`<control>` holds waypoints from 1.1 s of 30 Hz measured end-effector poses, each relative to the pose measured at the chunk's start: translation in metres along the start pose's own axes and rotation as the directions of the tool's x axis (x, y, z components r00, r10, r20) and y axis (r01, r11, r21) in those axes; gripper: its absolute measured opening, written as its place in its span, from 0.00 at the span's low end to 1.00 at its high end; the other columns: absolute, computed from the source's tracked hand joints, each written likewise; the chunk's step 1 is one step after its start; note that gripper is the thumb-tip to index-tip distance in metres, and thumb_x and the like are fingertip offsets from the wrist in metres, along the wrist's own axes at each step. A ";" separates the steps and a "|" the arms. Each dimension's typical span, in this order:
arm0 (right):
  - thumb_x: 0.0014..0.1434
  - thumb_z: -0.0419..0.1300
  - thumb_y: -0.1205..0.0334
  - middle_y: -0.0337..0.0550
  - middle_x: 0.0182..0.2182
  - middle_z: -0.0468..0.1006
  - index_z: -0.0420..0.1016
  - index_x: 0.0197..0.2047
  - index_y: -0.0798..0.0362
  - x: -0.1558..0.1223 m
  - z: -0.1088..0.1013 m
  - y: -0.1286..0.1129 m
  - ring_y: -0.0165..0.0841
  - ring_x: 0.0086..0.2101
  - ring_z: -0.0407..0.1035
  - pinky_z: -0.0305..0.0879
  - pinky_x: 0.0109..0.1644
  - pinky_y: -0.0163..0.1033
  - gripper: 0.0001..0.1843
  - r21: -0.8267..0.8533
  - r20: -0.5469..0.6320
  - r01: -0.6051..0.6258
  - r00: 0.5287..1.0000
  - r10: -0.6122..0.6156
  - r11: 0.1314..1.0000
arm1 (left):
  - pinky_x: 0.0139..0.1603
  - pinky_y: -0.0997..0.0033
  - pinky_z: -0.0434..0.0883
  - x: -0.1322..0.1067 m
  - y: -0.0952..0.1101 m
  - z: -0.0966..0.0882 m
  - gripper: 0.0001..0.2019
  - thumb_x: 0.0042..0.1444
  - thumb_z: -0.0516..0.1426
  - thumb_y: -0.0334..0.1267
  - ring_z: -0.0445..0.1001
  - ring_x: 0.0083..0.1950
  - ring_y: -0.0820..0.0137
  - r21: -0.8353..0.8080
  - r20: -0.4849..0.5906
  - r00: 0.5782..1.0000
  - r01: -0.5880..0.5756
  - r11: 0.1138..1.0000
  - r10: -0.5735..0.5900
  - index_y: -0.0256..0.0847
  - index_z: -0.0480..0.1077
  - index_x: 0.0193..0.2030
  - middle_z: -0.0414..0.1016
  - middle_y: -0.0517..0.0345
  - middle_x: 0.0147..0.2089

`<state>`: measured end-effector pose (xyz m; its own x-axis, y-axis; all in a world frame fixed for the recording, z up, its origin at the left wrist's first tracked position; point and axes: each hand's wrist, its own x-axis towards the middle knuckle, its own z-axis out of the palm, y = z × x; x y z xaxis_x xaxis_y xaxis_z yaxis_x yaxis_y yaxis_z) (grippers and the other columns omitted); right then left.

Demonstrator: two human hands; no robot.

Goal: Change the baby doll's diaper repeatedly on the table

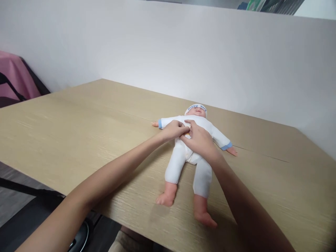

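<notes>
A baby doll (176, 164) in white clothes with blue cuffs lies face up on the wooden table (78, 119), arms spread, bare feet toward me. Its white headband (196, 107) carries blue lettering. Over the chest, my left hand (175, 130) is closed, thumb and fingers pinching the front of the doll's shirt (201, 121). My right hand (201, 139) meets it there from the other side, fingers bent onto the same cloth with the index finger reaching farther up. The fingertips largely hide what is pinched; a small orange-yellow patch shows between them.
A white wall or partition (147, 52) stands behind the table. At far left is a pink cloth (18, 75) near a dark chair frame. A black chair seat (26, 220) sits below the table's near left edge. A thin seam runs across the tabletop.
</notes>
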<state>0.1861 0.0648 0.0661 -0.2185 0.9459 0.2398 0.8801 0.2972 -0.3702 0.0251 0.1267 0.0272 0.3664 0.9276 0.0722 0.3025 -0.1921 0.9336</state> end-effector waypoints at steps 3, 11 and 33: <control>0.69 0.62 0.55 0.51 0.47 0.88 0.69 0.75 0.52 0.001 -0.002 0.000 0.49 0.44 0.81 0.67 0.44 0.44 0.33 0.007 0.021 -0.040 0.999 0.040 0.999 | 0.32 0.66 0.58 -0.003 -0.003 -0.001 0.19 0.58 0.64 0.49 0.62 0.30 0.71 -0.029 0.019 0.998 -0.053 0.998 0.053 0.42 0.64 0.24 0.65 0.61 0.27; 0.78 0.52 0.54 0.46 0.42 0.87 0.76 0.69 0.47 0.004 0.001 0.000 0.45 0.42 0.79 0.57 0.40 0.42 0.22 0.005 -0.018 -0.075 0.997 0.075 0.997 | 0.43 0.62 0.68 -0.005 0.004 0.001 0.21 0.75 0.47 0.43 0.72 0.37 0.63 -0.007 -0.038 0.983 -0.180 0.984 0.180 0.43 0.67 0.30 0.73 0.56 0.31; 0.65 0.56 0.71 0.38 0.31 0.74 0.79 0.61 0.51 0.009 0.008 0.018 0.40 0.34 0.71 0.62 0.43 0.43 0.24 0.204 -0.243 0.019 0.970 0.031 0.979 | 0.41 0.67 0.67 -0.011 -0.037 0.008 0.07 0.73 0.59 0.42 0.69 0.37 0.70 0.031 -0.298 0.918 -0.265 0.964 0.262 0.44 0.66 0.49 0.72 0.60 0.42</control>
<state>0.1963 0.0797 0.0546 -0.0820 0.8949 0.4386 0.7710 0.3358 -0.5411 0.0174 0.1207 -0.0107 0.1538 0.8966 0.4154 0.2218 -0.4410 0.8697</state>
